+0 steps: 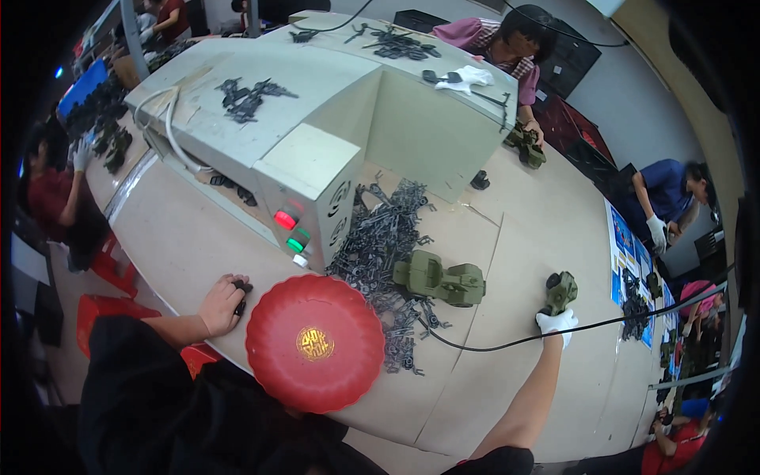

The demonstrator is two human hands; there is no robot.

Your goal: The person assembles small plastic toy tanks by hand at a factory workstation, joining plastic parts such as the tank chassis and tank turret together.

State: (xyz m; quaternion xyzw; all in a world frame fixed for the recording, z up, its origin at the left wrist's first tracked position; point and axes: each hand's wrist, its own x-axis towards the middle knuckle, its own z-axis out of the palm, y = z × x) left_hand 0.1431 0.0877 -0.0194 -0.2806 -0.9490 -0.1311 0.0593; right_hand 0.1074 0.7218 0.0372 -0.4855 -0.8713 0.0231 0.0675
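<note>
My left hand (225, 305), bare, rests on the table left of a red scalloped dish (277, 372). Its fingers are curled round small black pieces (241, 294) whose shape I cannot make out. Out to the right, my white-gloved right hand (557, 321) grips the near end of an olive-green toy vehicle (561, 290). A second olive-green toy vehicle (440, 279) lies on the table between my hands, touching nothing of mine. Beside it spreads a heap of small dark grey plastic parts (388, 229), reaching down to the dish's right edge.
A pale machine housing (313, 170) with red and green buttons stands behind the dish. A black cable (507, 347) crosses in front of my right wrist. Across the table a person (507, 39) handles another green vehicle (526, 146). Red stools (115, 309) stand at left.
</note>
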